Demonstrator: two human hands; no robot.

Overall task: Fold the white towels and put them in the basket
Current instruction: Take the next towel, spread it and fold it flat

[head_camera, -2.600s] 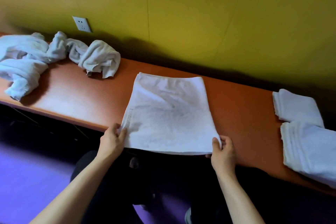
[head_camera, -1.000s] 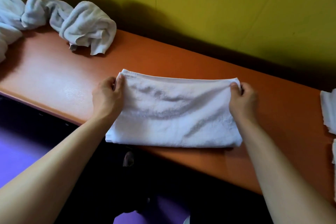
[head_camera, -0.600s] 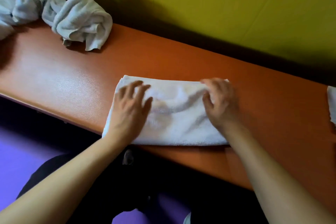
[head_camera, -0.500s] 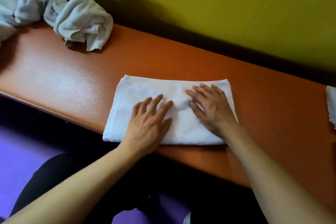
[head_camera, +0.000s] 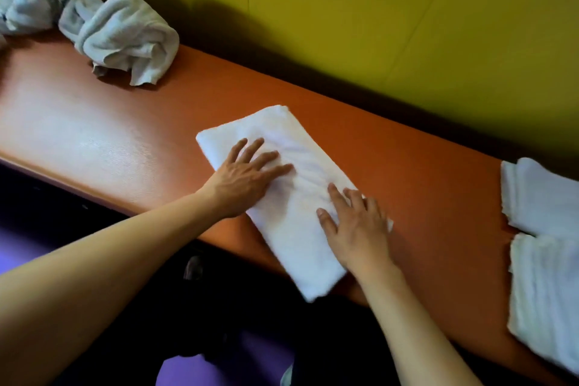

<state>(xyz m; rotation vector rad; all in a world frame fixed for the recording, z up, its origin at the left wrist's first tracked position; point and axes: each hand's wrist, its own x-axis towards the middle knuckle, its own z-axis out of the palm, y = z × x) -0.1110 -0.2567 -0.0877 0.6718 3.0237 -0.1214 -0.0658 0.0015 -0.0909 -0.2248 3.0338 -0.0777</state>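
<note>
Lying slantwise on the orange table (head_camera: 94, 141), the folded towel (head_camera: 282, 197) runs its long axis from the far left, toward the yellow wall (head_camera: 376, 25), down to the near right, where its lowest corner hangs past the table's front edge. In the head view (the only view given) both hands rest flat on it. The left hand (head_camera: 244, 178) lies over the upper half, fingers straight and spread, tips pointing toward the right end. The right hand (head_camera: 354, 226) lies over the lower right edge, fingers straight and slightly fanned, pointing up and left; neither hand pinches cloth.

Judged from this, the next fold turns on the slant: the near, overhanging end sits just below the right hand, so that hand looks better placed to bring it over, with the left pinning the far half.

A crumpled towel pile (head_camera: 103, 25) waits at the far left; folded towels (head_camera: 545, 229) lie well apart at the right. No basket is in sight.
</note>
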